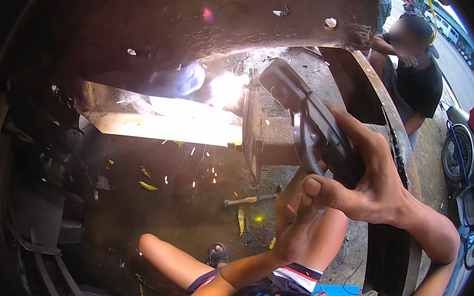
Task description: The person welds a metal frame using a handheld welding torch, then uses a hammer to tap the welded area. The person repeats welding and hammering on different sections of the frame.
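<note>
My right hand (376, 178) is wrapped round a black moulded object (330, 137) with a thick rounded end and a curved lower strip; its kind is unclear. Below it, my left hand (295, 222) closes on the object's lower end, its fingertips partly hidden by my right thumb. Just beyond the object stands an upright metal plate (252, 127), joined to a square metal bar (280, 145). Left of the plate burns a blinding white welding arc (228, 90), throwing sparks. It lights a long metal beam (119, 123). Glare hides whatever feeds the arc.
Overhead hangs a rusty metal panel (228, 17) with holes. A metal beam (386, 103) runs along my right. A wooden-handled tool (250, 199) and yellow leaves (148, 186) lie on the ground by my legs. A person (415, 72) crouches at right, near a motorcycle (459, 153).
</note>
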`<state>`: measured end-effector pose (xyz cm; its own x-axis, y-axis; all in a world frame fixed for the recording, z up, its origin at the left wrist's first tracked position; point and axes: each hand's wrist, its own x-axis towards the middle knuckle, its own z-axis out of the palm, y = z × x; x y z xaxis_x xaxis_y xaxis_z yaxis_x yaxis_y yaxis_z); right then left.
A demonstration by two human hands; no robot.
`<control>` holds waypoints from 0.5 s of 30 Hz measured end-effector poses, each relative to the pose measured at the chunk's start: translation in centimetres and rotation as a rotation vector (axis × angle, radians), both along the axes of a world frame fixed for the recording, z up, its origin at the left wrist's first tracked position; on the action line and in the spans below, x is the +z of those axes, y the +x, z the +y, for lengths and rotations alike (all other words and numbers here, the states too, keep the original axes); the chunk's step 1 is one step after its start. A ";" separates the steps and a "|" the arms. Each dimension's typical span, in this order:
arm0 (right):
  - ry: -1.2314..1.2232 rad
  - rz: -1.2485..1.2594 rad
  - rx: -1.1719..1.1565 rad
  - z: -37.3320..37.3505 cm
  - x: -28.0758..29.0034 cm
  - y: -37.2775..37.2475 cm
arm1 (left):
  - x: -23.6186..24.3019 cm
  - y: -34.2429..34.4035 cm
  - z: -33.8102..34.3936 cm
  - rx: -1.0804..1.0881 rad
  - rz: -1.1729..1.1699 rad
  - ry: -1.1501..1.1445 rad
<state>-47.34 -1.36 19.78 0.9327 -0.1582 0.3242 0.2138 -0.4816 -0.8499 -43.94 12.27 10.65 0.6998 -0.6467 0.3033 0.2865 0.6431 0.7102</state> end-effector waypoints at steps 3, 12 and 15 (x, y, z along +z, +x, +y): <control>-0.001 -0.004 0.015 -0.1 0.3 0.3 | -0.1 0.4 -0.1 0.005 -0.018 -0.009; 0.038 -0.027 -0.027 0.1 0.2 0.2 | 0.6 1.0 -0.1 -0.099 -0.031 0.080; 0.148 0.067 -0.023 0.4 0.9 0.1 | 0.5 1.0 -0.2 -0.091 -0.027 0.078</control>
